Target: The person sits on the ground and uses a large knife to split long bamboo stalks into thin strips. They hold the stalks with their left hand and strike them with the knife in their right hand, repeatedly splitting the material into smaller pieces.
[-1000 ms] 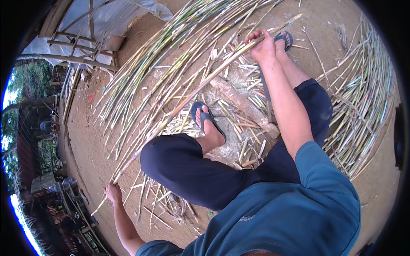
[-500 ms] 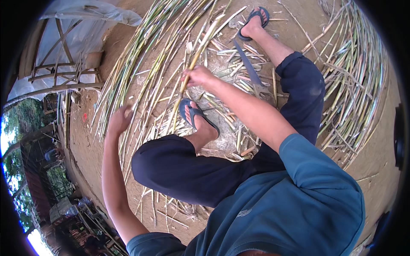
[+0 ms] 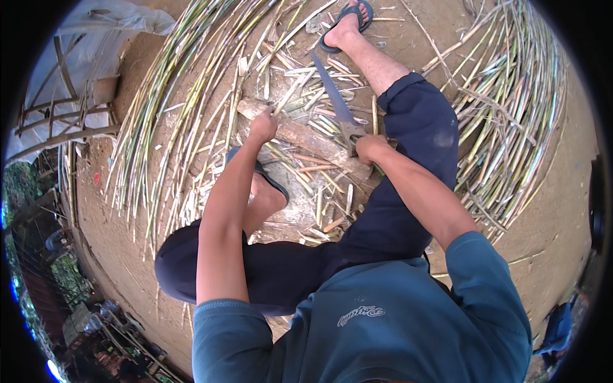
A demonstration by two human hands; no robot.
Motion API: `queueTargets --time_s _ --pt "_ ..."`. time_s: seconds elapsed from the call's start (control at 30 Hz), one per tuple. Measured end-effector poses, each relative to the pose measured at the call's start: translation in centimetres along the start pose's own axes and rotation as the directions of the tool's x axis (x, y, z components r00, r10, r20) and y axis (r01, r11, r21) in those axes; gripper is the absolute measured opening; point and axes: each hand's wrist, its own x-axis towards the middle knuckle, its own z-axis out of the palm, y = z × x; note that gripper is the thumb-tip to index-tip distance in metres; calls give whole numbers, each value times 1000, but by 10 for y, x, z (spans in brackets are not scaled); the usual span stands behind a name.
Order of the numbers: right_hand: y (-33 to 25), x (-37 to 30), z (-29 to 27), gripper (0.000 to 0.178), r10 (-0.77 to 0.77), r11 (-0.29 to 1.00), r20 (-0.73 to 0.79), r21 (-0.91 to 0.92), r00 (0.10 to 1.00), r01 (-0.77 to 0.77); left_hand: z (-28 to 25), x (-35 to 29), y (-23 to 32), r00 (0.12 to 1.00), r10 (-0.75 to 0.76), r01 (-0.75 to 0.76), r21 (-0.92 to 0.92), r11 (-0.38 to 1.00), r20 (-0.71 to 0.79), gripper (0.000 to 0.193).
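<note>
My left hand (image 3: 263, 124) is closed in a fist above the left end of a short log (image 3: 306, 137). A pale length of cane stalk (image 3: 295, 91) runs up and right from this fist; my forearm may hide its other end. On the right, my right hand (image 3: 371, 149) has its fingers round the handle of a hand saw (image 3: 332, 88). Its long grey blade slants up and left, over cut cane pieces. The log lies on the ground between my feet, from my left hand down to the saw handle.
Long cane stalks (image 3: 169, 89) lie spread at the left, and a big heap of stalks (image 3: 511, 121) lies at the right. Split pieces (image 3: 319, 169) litter the ground around the log. A plastic-sheeted wooden frame (image 3: 64, 83) stands at the far left.
My right hand has let go of the cane stalk and come back to the saw handle. My left hand has moved right and closed over the log. The log now shows.
</note>
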Motion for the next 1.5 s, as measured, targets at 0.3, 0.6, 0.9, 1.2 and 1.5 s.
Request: queueTargets --time_s 0.3,0.6,0.9,1.2,1.5 --pt "-4 39 40 48 191 968 -83 182 978 -174 11 -8 3 946 -281 286 5 958 -161 28" --pt "-29 -35 -24 38 180 850 -610 491 772 190 22 -5 -6 969 -204 192 -89 977 -143 20" --pt "-46 -120 11 32 -9 719 -724 475 690 508 65 -15 -12 878 54 -114 -99 989 -476 22" --pt "-71 -131 -8 29 134 694 -586 631 800 347 84 17 -8 676 -449 320 -316 893 -585 46" --pt "-79 -146 -8 25 168 697 -524 662 835 275 87 30 9 575 -565 444 -355 823 -591 50"
